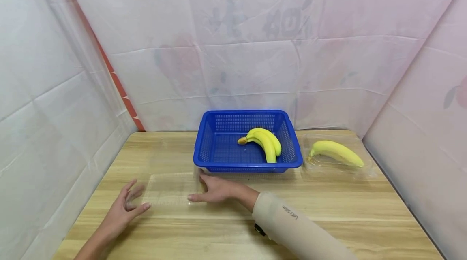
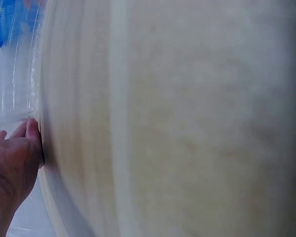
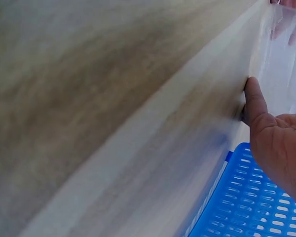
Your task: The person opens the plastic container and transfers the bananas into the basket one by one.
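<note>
1. Clear plastic box [image 1: 168,190] lies on the worktop [image 1: 372,215], between the hands, toward the left edge.
2. Left hand [image 1: 122,209]: at the box's left end, thumb and fingers wide apart, thumb tip by the near corner.
3. Right hand [image 1: 220,189]: at the right end, thumb and forefinger spread, thumb over the near corner.
4. Blue basket [image 1: 248,165]: mid back edge, two bananas [image 1: 269,148] inside.
5. Second box [image 1: 314,163]: near the back right corner, one banana [image 1: 335,152] in it.
</note>
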`<act>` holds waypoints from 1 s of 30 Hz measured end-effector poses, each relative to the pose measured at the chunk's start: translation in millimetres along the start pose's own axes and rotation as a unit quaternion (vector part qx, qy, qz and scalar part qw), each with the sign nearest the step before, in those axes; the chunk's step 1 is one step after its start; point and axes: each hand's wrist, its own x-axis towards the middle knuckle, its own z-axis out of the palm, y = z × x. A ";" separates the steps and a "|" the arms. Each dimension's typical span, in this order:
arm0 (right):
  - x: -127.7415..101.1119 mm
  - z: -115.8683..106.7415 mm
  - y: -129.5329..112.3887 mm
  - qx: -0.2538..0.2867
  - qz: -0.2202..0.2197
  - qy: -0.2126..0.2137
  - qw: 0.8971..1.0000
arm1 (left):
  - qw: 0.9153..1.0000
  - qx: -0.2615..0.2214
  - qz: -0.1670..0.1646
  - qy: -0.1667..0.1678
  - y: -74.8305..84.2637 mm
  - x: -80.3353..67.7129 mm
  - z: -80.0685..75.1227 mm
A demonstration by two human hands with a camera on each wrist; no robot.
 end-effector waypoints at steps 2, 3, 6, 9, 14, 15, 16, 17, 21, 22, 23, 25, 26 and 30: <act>0.8 0.2 0.1 0.005 -0.003 0.010 1.000 | 1.000 0.013 -0.016 0.000 -0.2 2.2 -0.2; 1.3 0.6 0.4 0.004 -0.005 0.015 1.000 | 0.999 0.020 -0.025 -0.001 -0.3 3.5 -0.3; 2.6 1.7 1.8 0.003 -0.008 0.021 1.000 | 0.999 0.027 -0.040 -0.003 -0.7 7.8 -0.5; 4.1 2.4 3.4 0.002 -0.010 0.022 1.000 | 0.999 0.019 -0.045 -0.002 -0.7 11.2 -0.3; 4.3 1.7 6.0 0.007 -0.009 0.019 1.000 | 0.999 -0.001 -0.045 0.002 0.4 14.2 2.6; 4.1 1.4 6.6 0.009 -0.009 0.018 1.000 | 0.999 -0.004 -0.044 0.002 0.8 14.7 3.4; 3.9 1.2 6.6 0.009 -0.010 0.018 1.000 | 0.999 -0.008 -0.043 0.003 0.9 14.9 4.0; 3.8 1.2 6.6 0.009 -0.011 0.018 1.000 | 0.999 -0.010 -0.043 0.005 1.0 15.1 4.5; 3.3 1.3 6.1 0.010 -0.013 0.022 1.000 | 0.999 -0.018 -0.047 0.009 1.7 15.1 6.8; 3.1 1.3 5.9 0.011 -0.014 0.024 1.000 | 0.999 -0.019 -0.048 0.010 2.0 15.0 7.1; 3.0 1.3 5.6 0.011 -0.014 0.024 1.000 | 0.999 -0.019 -0.049 0.010 2.3 15.0 7.3; 3.1 1.4 5.7 0.011 -0.015 0.025 0.999 | 0.998 -0.018 -0.051 0.012 2.7 15.2 7.7; 3.2 1.5 5.8 0.011 -0.016 0.026 0.999 | 0.998 -0.016 -0.052 0.014 3.0 15.4 7.8; 3.9 1.9 6.2 0.013 -0.016 0.027 0.999 | 0.998 -0.016 -0.055 0.019 4.4 15.8 8.4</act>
